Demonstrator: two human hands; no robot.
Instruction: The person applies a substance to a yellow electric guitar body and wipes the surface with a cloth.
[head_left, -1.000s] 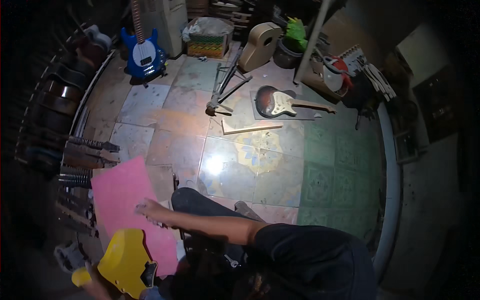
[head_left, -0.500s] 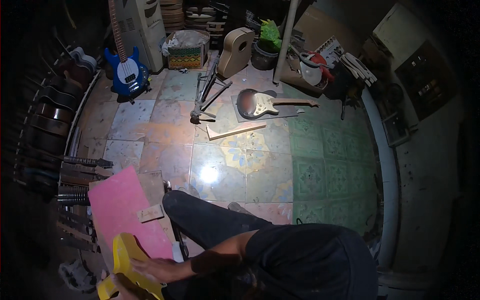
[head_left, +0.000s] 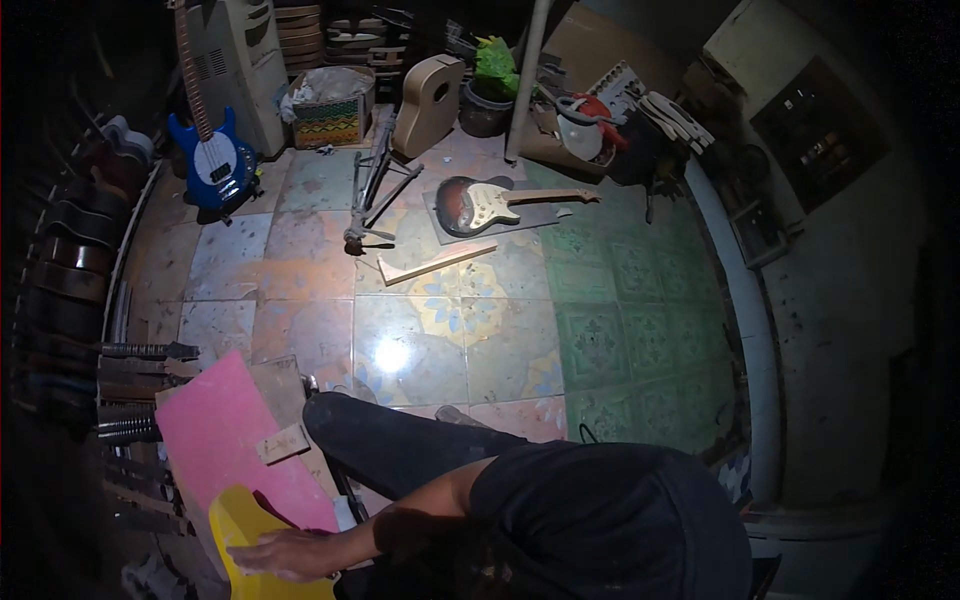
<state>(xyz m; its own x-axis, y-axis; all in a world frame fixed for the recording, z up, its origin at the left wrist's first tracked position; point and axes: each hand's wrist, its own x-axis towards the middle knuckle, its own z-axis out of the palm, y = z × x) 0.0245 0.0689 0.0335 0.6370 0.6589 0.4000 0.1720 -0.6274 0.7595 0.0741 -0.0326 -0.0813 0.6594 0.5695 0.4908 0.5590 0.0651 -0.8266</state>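
My left hand (head_left: 285,553) lies flat, fingers spread, on a yellow guitar body (head_left: 232,528) at the bottom left. The arm reaches out to it from my dark shirt. Just above the yellow body a pink board (head_left: 215,435) lies on the floor, with a small wooden block (head_left: 283,443) on its right edge. My leg in dark trousers (head_left: 400,445) stretches beside the board. My right hand is out of the picture.
On the tiled floor lie a sunburst electric guitar (head_left: 470,203), a wooden strip (head_left: 437,264) and a folded metal stand (head_left: 375,190). A blue bass (head_left: 213,160) leans at the back left, an unfinished wooden guitar body (head_left: 428,100) behind. Guitar necks (head_left: 130,350) line the left wall.
My left hand has drawn back from the pink board and come down onto the yellow guitar body. The view has tilted a little, so the floor things sit lower.
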